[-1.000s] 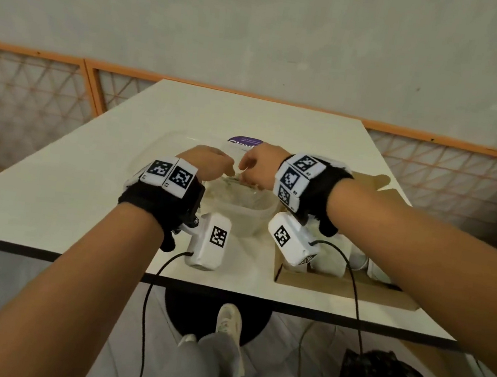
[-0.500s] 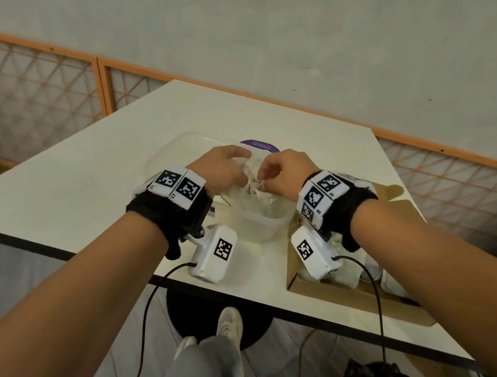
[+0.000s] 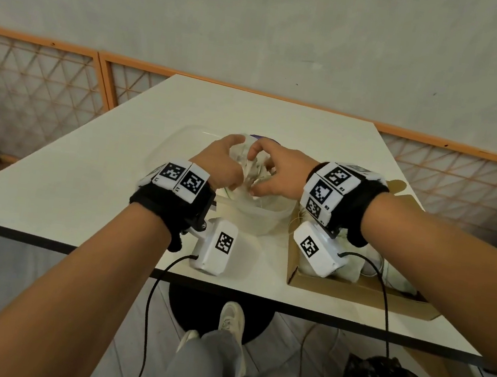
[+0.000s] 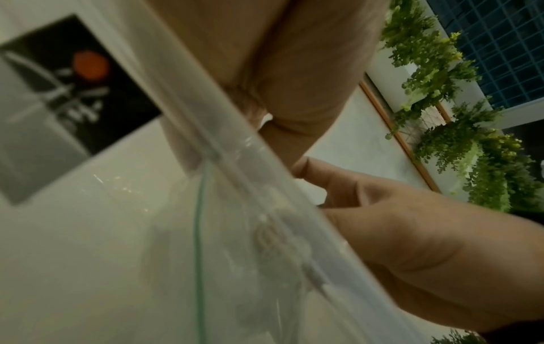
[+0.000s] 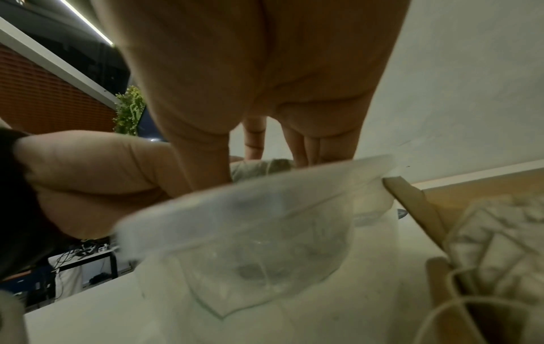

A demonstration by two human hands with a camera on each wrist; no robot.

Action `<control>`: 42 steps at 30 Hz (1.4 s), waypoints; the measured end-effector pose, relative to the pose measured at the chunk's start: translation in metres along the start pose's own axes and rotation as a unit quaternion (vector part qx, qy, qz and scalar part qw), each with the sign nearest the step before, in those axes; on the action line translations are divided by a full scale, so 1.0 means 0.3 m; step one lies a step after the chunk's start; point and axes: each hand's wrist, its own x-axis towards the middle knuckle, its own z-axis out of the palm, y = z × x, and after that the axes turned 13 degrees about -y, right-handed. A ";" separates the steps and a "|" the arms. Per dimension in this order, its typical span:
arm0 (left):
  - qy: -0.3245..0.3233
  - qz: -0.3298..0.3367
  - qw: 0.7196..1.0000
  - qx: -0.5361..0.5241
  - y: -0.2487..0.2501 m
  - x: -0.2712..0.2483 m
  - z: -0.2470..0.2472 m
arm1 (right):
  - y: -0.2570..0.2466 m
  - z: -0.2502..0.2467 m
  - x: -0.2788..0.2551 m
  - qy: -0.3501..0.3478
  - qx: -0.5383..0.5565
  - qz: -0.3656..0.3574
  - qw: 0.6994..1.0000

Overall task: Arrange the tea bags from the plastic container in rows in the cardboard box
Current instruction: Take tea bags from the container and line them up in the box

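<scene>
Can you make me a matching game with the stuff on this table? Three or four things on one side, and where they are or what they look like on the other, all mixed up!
Things:
1. plastic container
2. cardboard box
3. left hand
4. table

Descriptions:
A. brown, at the table's right side
B. white and flat
C. see-through, between the wrists
D. fingers curled on tea bags

Pairs: 1-C, 2-A, 3-D, 4-B

White table (image 3: 92, 175), clear plastic container (image 3: 256, 217) near its front edge, cardboard box (image 3: 353, 290) just beside it
</scene>
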 end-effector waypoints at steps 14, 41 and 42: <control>-0.037 0.006 0.978 -0.203 0.011 -0.010 -0.008 | 0.044 -0.025 0.009 0.069 0.103 0.033 0.992; 0.000 -0.061 0.983 0.174 0.039 -0.006 -0.008 | 0.098 -0.113 -0.072 0.143 0.524 -0.034 0.839; 0.012 -0.048 0.984 0.172 0.037 -0.006 -0.005 | 0.112 -0.119 -0.091 0.141 0.531 -0.034 0.835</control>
